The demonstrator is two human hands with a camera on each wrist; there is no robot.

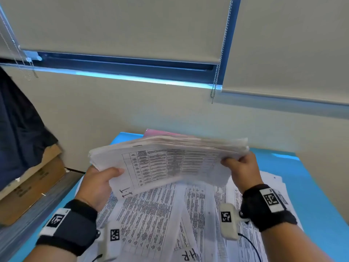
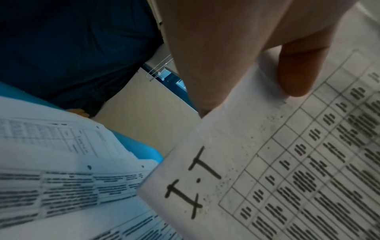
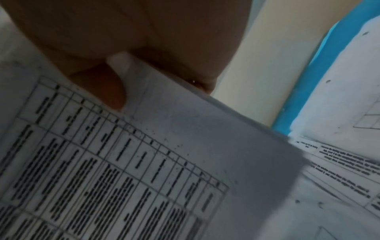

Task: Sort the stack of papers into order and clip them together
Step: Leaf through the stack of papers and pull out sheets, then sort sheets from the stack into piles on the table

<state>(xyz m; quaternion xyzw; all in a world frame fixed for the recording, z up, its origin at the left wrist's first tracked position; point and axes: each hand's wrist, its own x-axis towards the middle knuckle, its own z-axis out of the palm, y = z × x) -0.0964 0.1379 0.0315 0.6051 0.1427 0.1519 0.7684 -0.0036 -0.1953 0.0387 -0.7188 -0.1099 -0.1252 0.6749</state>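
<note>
We hold the stack (image 1: 170,157) above the counter (image 1: 311,186), our left hand (image 1: 98,184) gripping its left end, our right hand (image 1: 243,169) its right, thumbs on top. Loose sheets (image 1: 156,220) lie beneath, a box (image 1: 32,188) past the left edge. The left wrist view shows "I.T" handwritten.

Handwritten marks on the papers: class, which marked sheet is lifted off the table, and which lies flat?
The sheet marked "I.T" tops the stack held by the left hand and right hand. The "H.R" sheet lies flat on the table.
</note>
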